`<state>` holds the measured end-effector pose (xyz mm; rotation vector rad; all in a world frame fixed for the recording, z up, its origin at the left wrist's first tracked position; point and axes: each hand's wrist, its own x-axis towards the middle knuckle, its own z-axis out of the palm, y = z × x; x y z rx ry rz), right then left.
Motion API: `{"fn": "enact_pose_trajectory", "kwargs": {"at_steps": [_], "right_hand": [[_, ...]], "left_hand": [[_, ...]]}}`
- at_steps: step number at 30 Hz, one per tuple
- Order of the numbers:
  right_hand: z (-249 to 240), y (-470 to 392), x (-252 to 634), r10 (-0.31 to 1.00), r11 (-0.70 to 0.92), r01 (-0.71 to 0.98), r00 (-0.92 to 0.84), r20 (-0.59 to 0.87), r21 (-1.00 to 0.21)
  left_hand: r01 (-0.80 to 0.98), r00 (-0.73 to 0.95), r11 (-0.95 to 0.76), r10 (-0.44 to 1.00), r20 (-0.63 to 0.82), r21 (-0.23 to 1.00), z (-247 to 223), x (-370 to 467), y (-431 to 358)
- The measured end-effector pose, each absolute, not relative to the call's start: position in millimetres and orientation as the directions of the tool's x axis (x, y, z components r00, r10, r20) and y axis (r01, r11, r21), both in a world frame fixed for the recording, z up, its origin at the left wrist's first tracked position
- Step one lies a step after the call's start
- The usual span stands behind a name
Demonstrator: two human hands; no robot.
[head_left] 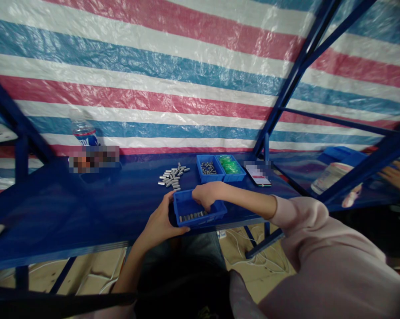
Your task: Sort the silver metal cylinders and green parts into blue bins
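Tray (185, 204) of blue plastic sits near the table's (136, 195) front edge, its left end gripped by the left hand (161, 221), thumb along the near side, fingers at the far corner. The right hand (207, 194) reaches in with curled fingers; whether they pinch anything, I cannot tell. Metal cylinders (193, 215) line the tray's 6 o'clock wall, and a loose pile (171, 177) lies outside at 10 to 11 o'clock. A bin of small metal parts (207, 168) stands at 12, a bin of green pieces (231, 165) nearer 1.

The tray looks light and fairly stiff, best held by opposite walls. The cylinders look hard, smooth, likely slippery and prone to roll; pinching each around its middle should suit.
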<state>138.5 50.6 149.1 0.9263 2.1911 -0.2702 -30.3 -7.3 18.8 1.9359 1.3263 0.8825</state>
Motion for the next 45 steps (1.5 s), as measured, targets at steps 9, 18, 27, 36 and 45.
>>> {"fn": "enact_pose_trajectory", "kwargs": {"at_steps": [9, 18, 27, 36, 45], "right_hand": [[137, 61, 145, 0.502, 0.718, 0.696, -0.499, -0.706, 0.019], [121, 74, 153, 0.405, 0.693, 0.714, -0.500, -0.766, -0.100], [111, 83, 161, 0.335, 0.611, 0.756, -0.515, -0.789, -0.234], [115, 82, 168, 0.334, 0.616, 0.733, -0.575, -0.747, -0.288], [112, 82, 173, 0.363, 0.623, 0.728, -0.592, -0.719, -0.285]], "left_hand": [[0.552, 0.255, -0.277, 0.954, 0.158, 0.787, 21, -31, -8], [0.554, 0.263, -0.286, 0.951, 0.162, 0.782, 19, -32, -7], [0.559, 0.262, -0.281, 0.953, 0.155, 0.780, 20, -33, -7], [0.554, 0.271, -0.287, 0.950, 0.157, 0.781, 19, -34, -6], [0.539, 0.265, -0.285, 0.951, 0.162, 0.792, 20, -32, -7]]}}
